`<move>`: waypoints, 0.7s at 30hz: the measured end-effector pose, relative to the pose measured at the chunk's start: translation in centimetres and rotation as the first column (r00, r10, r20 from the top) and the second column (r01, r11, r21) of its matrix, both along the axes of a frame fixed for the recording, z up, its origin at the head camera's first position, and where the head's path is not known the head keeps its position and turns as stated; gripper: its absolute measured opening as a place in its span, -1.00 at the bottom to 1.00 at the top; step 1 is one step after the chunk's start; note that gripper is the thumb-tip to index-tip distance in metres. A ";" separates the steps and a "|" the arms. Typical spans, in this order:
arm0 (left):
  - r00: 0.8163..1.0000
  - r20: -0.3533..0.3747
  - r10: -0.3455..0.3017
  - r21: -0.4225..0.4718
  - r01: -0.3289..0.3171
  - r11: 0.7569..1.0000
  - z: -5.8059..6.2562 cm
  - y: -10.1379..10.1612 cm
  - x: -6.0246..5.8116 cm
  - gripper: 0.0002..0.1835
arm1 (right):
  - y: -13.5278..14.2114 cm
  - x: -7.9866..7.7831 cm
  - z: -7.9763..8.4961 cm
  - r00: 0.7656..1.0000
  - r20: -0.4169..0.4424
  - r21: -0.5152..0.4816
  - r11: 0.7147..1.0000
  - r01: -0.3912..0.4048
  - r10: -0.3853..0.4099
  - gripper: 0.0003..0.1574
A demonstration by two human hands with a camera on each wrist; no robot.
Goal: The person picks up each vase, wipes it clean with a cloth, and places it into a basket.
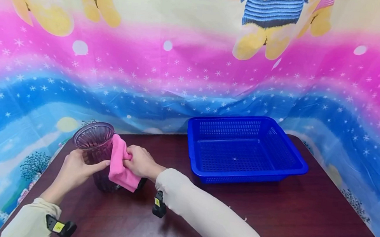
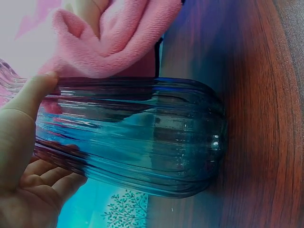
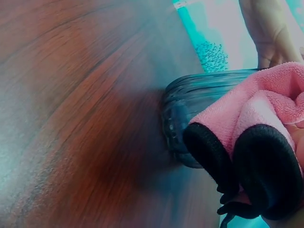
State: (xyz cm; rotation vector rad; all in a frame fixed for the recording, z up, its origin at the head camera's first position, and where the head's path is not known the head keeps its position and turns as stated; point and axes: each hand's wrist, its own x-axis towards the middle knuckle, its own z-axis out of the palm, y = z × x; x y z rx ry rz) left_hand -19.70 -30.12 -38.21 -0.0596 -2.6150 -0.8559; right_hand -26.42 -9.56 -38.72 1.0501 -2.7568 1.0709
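Note:
A ribbed, see-through purple glass vase (image 1: 94,137) with a flared rim stands upright at the left of the table. My left hand (image 1: 75,170) grips it around the upper body, thumb on the near side and fingers behind, as the left wrist view also shows. In my right hand (image 1: 142,162) is a bunched pink cloth (image 1: 119,165) with black edging, pinched between thumb and fingers. The cloth lies against the vase's right side, just below the rim. In the right wrist view the cloth (image 3: 266,95) covers part of the vase (image 3: 190,104).
A blue plastic basket (image 1: 190,161) with mesh sides sits at the back right of the dark wooden table (image 1: 269,225). Behind the table hangs a printed curtain (image 1: 167,73), which also runs down both sides.

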 end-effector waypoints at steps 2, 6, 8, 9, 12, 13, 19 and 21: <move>1.000 0.012 0.002 0.006 -0.002 1.000 0.0 0.0 0.0 -0.37 | 0.1 0.0 -0.3 1.000 -0.008 0.003 1.000 0.002 -0.002 -0.46; 0.999 0.034 0.010 0.010 -0.011 1.000 0.1 0.1 0.1 -0.37 | 0.2 0.0 -0.9 1.000 -0.011 0.020 1.000 0.015 -0.015 -0.45; 0.999 0.035 0.014 0.010 -0.014 1.000 0.0 0.1 0.1 -0.38 | 0.2 0.0 -1.2 1.000 -0.009 0.034 0.999 0.022 -0.022 -0.45; 0.999 0.034 0.014 0.010 -0.015 1.000 0.0 0.1 0.0 -0.38 | 0.2 0.0 -1.3 1.000 -0.007 0.041 0.999 0.025 -0.025 -0.46; 0.999 0.028 0.014 0.013 -0.014 1.000 -0.1 0.0 0.1 -0.39 | 0.3 0.1 -1.7 1.000 -0.001 0.053 0.998 0.027 -0.027 -0.45; 0.999 0.029 0.016 0.013 -0.016 1.000 -0.1 0.0 0.1 -0.39 | 0.4 0.0 -1.9 1.000 0.004 0.058 0.998 0.028 -0.028 -0.45; 0.999 0.034 0.011 0.017 -0.012 1.000 -0.1 0.1 0.1 -0.40 | 0.6 -0.2 -2.9 0.999 0.025 0.087 0.996 0.032 -0.035 -0.43; 0.999 0.035 0.011 0.018 -0.012 1.000 0.0 0.1 0.1 -0.40 | 0.7 -0.3 -3.1 0.999 0.035 0.101 0.994 0.037 -0.041 -0.42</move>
